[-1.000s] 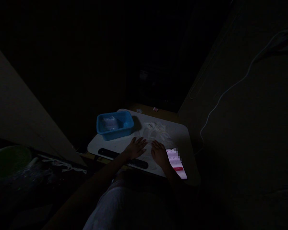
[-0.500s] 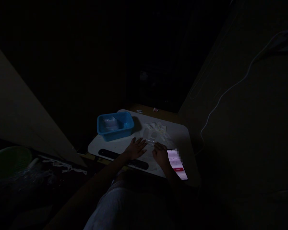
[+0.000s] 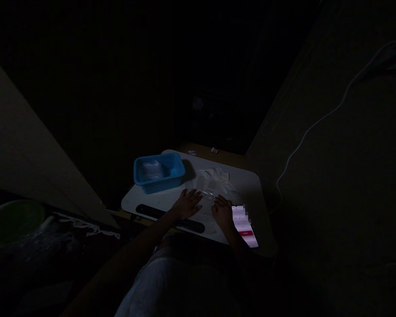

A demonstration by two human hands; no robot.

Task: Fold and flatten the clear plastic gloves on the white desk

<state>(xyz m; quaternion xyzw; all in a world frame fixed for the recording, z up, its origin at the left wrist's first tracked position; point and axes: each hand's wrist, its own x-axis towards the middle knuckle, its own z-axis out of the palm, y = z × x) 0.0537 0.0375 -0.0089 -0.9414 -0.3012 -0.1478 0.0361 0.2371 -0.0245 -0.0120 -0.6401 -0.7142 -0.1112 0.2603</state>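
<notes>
The scene is very dark. My left hand lies open and palm down on a small white table, fingers stretched toward the right. Just right of it, my right hand has its fingers curled down; what they hold, if anything, is hidden. Clear plastic, perhaps a thin bag, lies flat between and beyond the fingertips of both hands. Behind it is a crumpled pale heap of plastic pieces. A phone with a lit screen lies beside my right wrist.
A blue plastic basin holding a whitish packet stands at the table's back left. A dark slot runs along the front edge, partly under my left forearm. A white cable hangs at right; a green basin sits lower left.
My right hand has moved slightly to the right, its fingers a little more visible. The clear plastic between the hands has shifted slightly. My left hand stays in place.
</notes>
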